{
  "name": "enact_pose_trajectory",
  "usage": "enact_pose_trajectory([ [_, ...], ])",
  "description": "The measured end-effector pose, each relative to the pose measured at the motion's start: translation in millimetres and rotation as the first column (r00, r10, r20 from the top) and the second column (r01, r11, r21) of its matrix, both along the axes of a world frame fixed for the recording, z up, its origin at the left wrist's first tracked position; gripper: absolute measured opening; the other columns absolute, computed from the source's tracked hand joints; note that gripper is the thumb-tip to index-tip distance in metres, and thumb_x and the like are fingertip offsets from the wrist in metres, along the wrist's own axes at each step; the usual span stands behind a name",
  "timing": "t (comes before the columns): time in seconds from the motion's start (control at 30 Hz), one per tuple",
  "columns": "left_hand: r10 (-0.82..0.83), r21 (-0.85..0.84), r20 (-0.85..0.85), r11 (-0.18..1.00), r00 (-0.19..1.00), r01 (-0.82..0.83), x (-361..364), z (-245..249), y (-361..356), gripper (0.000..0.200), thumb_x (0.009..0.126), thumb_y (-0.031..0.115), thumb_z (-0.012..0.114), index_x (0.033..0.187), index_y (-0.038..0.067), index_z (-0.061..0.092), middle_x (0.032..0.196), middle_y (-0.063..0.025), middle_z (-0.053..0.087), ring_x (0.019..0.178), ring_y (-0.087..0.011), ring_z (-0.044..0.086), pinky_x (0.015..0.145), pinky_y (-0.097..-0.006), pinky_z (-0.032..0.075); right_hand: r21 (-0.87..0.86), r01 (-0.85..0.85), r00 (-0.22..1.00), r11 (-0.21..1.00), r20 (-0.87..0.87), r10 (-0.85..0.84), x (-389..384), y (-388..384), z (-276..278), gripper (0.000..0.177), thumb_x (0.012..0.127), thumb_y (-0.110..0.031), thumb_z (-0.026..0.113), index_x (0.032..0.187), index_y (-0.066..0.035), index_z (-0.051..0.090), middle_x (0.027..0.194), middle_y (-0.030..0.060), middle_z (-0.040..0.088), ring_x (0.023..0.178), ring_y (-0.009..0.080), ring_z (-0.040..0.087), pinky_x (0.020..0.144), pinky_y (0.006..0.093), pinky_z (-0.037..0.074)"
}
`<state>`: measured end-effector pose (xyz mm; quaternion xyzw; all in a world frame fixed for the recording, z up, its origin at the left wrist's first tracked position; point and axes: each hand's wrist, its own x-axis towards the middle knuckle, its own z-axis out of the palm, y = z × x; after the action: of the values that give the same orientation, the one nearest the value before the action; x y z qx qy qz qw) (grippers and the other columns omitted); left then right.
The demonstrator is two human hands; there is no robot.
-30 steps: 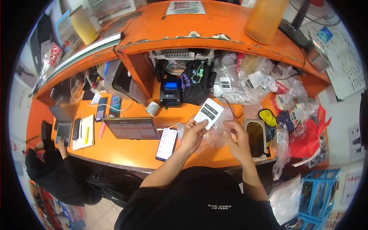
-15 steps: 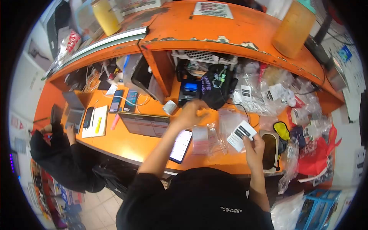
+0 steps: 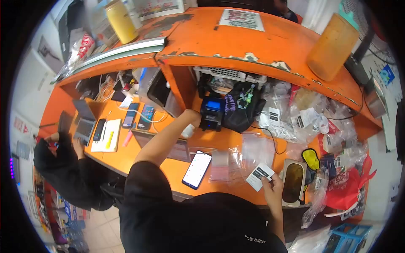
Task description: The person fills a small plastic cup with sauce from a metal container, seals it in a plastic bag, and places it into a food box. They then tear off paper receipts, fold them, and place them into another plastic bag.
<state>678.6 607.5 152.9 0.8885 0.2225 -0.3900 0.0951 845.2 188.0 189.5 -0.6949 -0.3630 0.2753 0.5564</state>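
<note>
My right hand (image 3: 274,187) pinches white printed labels (image 3: 258,176) with black blocks on them, held over the front of the orange desk. My left arm reaches forward across a screen, and my left hand (image 3: 193,117) is at the left side of a small black label printer (image 3: 212,113) with a blue lit display. A small white item (image 3: 188,131) sits just below that hand. Its fingers are turned away, so their grip is hidden. Between my arms lie a phone (image 3: 197,169) with a lit screen and clear plastic bags (image 3: 220,165).
A tray-like box (image 3: 294,182) stands right of my right hand, beside a yellow-and-black item (image 3: 311,159) and heaped plastic packaging (image 3: 280,114). A black bag (image 3: 242,107) leans by the printer. At left, another person (image 3: 69,173) sits at a laptop (image 3: 83,128). An orange shelf (image 3: 202,36) overhangs the desk.
My left hand has moved left and slightly forward, from in front of the printer to its left side. My right hand has lowered a little with the labels still in it.
</note>
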Motion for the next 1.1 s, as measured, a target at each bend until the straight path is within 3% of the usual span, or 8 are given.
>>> enact_pose_trajectory([
  [0.07, 0.145, -0.118, 0.433, 0.988, 0.89, -0.104, 1, 45, -31, 0.037, 0.062, 0.029, 0.083, 0.086, 0.003, 0.072, 0.087, -0.0149, 0.069, 0.075, -0.0272, 0.067, 0.069, -0.0383, 0.053, -0.008, 0.015, 1.0, 1.0, -0.004, -0.015, -2, -2, 4, 0.015, 0.084, -0.002, 0.062, 0.098, 0.004, 0.063, 0.086, 0.009, 0.064, 0.081, 0.014, 0.06, 0.073, 0.0272, 0.047],
  [0.17, 0.028, -0.04, 0.992, 0.995, 0.125, 0.09, 6, 110, -93, 0.019, 0.074, 0.017, 0.078, 0.081, 0.001, 0.069, 0.083, -0.0044, 0.067, 0.071, -0.0229, 0.063, 0.07, -0.0341, 0.049, -0.023, 0.009, 1.0, 1.0, 0.029, -0.008, 1, 1, -5, 0.009, 0.082, -0.001, 0.062, 0.09, 0.003, 0.059, 0.081, 0.0093, 0.061, 0.077, 0.013, 0.058, 0.069, 0.0272, 0.047],
  [0.23, 0.777, -0.778, 0.627, 0.628, 0.065, -0.001, 8, 124, -142, 0.01, 0.082, 0.008, 0.072, 0.086, 0.001, 0.065, 0.087, -0.0024, 0.066, 0.077, -0.012, 0.061, 0.072, -0.0278, 0.048, 0.018, 0.034, 0.998, 0.999, 0.058, -0.035, -6, 10, 3, 0.008, 0.082, -0.001, 0.062, 0.084, 0.003, 0.054, 0.076, 0.0081, 0.058, 0.074, 0.0116, 0.056, 0.065, 0.0276, 0.046],
  [0.3, 0.76, -0.742, 0.646, 0.647, -0.068, 0.174, 10, 112, -175, 0.015, 0.09, 0.006, 0.064, 0.104, 0.002, 0.06, 0.09, -0.0001, 0.063, 0.083, -0.0042, 0.057, 0.072, -0.0208, 0.045, 0.052, -0.028, 0.995, 0.998, -0.097, 0.033, -13, 17, 26, 0.007, 0.082, 0.0, 0.061, 0.085, 0.003, 0.055, 0.075, 0.0076, 0.057, 0.073, 0.0107, 0.054, 0.062, 0.0277, 0.044],
  [0.67, 0.895, -0.816, 0.435, 0.347, 0.095, 0.462, 18, 63, -264, 0.03, 0.091, -0.002, 0.056, 0.119, 0.001, 0.046, 0.108, -0.0064, 0.059, 0.106, -0.012, 0.054, 0.091, -0.0287, 0.043, 0.348, -0.112, 0.876, 0.931, -0.407, 0.258, -15, 24, 64, 0.022, 0.075, 0.0, 0.055, 0.094, 0.004, 0.065, 0.105, 0.0095, 0.06, 0.097, 0.0191, 0.058, 0.088, 0.0291, 0.043],
  [0.77, 0.908, -0.814, 0.413, 0.334, 0.07, 0.475, 15, 67, -275, 0.034, 0.089, -0.005, 0.054, 0.121, 0.002, 0.044, 0.109, -0.0079, 0.058, 0.107, -0.0134, 0.055, 0.092, -0.029, 0.043, 0.256, -0.046, 0.943, 0.966, -0.307, 0.126, -21, 23, 66, 0.015, 0.073, 0.003, 0.059, 0.087, 0.007, 0.062, 0.097, 0.0113, 0.063, 0.088, 0.0208, 0.061, 0.076, 0.029, 0.046],
  [0.83, 0.919, -0.836, 0.388, 0.321, 0.067, 0.445, 14, 70, -277, 0.028, 0.089, -0.005, 0.052, 0.116, 0.001, 0.049, 0.103, -0.0068, 0.061, 0.097, -0.0113, 0.06, 0.084, -0.0249, 0.046, 0.26, -0.047, 0.944, 0.965, 0.326, -0.041, -25, 18, 80, 0.012, 0.072, 0.001, 0.061, 0.082, 0.006, 0.061, 0.083, 0.0134, 0.062, 0.078, 0.0241, 0.06, 0.067, 0.0322, 0.046],
  [1.1, 0.875, -0.849, 0.479, 0.443, 0.066, 0.288, 18, 75, -282, 0.011, 0.096, 0.002, 0.052, 0.104, -0.002, 0.057, 0.086, -0.0058, 0.067, 0.077, -0.005, 0.06, 0.068, -0.0216, 0.048, 0.394, -0.079, 0.837, 0.916, 0.525, -0.154, -28, 14, 79, 0.014, 0.068, -0.001, 0.063, 0.081, 0.005, 0.061, 0.077, 0.0137, 0.059, 0.073, 0.0288, 0.057, 0.063, 0.0358, 0.045],
])
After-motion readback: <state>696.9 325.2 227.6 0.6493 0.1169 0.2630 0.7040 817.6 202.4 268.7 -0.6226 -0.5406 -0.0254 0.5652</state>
